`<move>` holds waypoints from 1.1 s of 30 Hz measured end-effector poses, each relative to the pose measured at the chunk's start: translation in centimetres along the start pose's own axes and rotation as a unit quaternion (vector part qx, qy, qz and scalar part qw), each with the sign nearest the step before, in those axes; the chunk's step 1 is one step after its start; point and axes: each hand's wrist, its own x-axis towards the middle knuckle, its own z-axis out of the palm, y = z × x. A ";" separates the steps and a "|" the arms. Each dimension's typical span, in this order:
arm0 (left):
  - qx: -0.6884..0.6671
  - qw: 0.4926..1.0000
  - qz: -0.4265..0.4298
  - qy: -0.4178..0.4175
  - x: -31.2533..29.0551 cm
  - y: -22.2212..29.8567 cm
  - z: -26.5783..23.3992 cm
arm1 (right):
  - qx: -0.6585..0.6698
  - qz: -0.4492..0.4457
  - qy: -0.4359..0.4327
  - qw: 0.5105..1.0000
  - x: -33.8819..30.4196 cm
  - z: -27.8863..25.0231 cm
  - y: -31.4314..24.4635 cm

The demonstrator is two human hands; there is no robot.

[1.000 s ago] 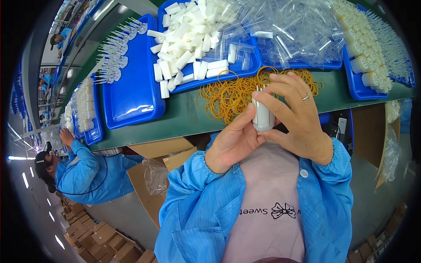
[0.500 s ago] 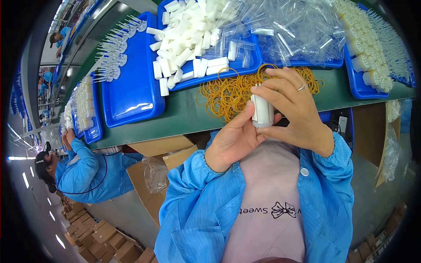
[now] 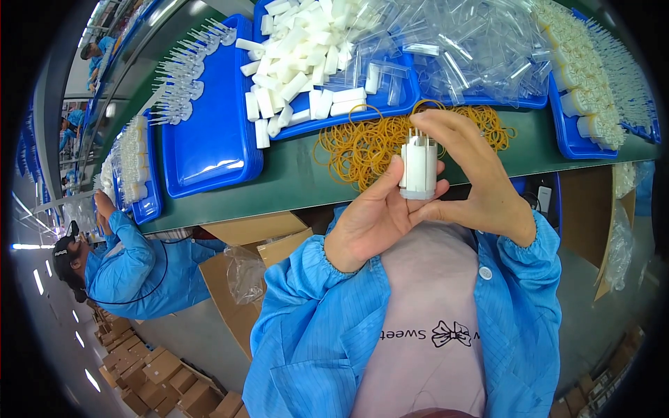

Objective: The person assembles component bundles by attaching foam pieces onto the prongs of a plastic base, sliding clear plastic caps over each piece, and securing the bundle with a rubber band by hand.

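A white, roughly cylindrical part (image 3: 418,171) stands upright in my left hand (image 3: 376,223), with thin prongs at its top and a greyish translucent base. My left thumb presses its near left side, and fingertips of that hand show at its right. Around it curves my right hand (image 3: 488,188) in a wide C: the index finger arches just over the prongs, the thumb lies below the base by the left palm. Whether the right fingertips touch the part is hard to see. Behind it a pile of amber rubber bands (image 3: 355,150) lies on the green table (image 3: 293,188).
Blue trays hold white blocks (image 3: 296,56) and clear plastic pieces (image 3: 481,63). A blue tray (image 3: 209,157) at left carries clear pronged parts (image 3: 178,87); another (image 3: 582,143) at right holds banded bundles. A co-worker (image 3: 139,272) sits left. Open cardboard boxes (image 3: 240,292) stand below the table.
The right fingers have lifted off the part's top and drawn together above it, baring its prongs and front. The left hand keeps its hold, nearly in place.
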 end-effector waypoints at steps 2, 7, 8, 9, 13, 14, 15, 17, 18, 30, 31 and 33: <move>-0.009 1.000 -0.005 -0.017 0.1 -0.1 -0.3 | -0.047 -0.021 0.009 0.999 0.0 -0.2 -0.5; -0.003 1.000 -0.002 -0.006 -0.1 -0.2 0.3 | -0.046 -0.010 -0.016 0.999 -0.3 -0.4 -1.0; 0.015 1.000 0.002 0.006 -0.1 -0.2 0.4 | -0.046 -0.010 -0.016 0.999 -0.2 -0.6 -0.8; 0.015 1.000 0.002 0.006 -0.2 -0.2 0.5 | -0.014 0.001 0.001 1.000 0.0 -0.7 -0.3; 0.045 0.999 0.005 -0.009 -0.3 -0.2 0.5 | 0.063 0.031 -0.021 0.997 0.6 -0.7 0.4; 0.049 0.999 0.007 -0.011 -0.3 -0.2 0.4 | 0.103 0.052 -0.059 0.992 0.6 -0.7 0.5; 0.048 0.999 0.007 -0.011 -0.3 -0.1 0.3 | 0.104 0.052 -0.059 0.991 0.7 -0.7 0.6; 0.056 0.998 0.004 -0.027 -0.3 -0.2 -0.2 | 0.171 0.071 -0.066 0.981 0.6 -0.5 0.8; 0.055 0.998 0.003 -0.026 -0.3 -0.2 -0.2 | 0.172 0.072 -0.066 0.980 0.5 -0.5 0.9; 0.009 1.000 0.003 0.021 0.3 -0.2 -0.3 | 0.015 0.032 0.036 0.999 -0.3 0.5 -0.1; 0.003 1.000 0.003 -0.001 0.1 -0.2 -0.1 | -0.021 0.009 0.062 0.998 -0.3 0.3 -0.7; -0.002 1.000 0.005 -0.024 0.0 0.0 0.5 | -0.034 -0.015 0.067 0.997 -0.3 -0.2 -1.8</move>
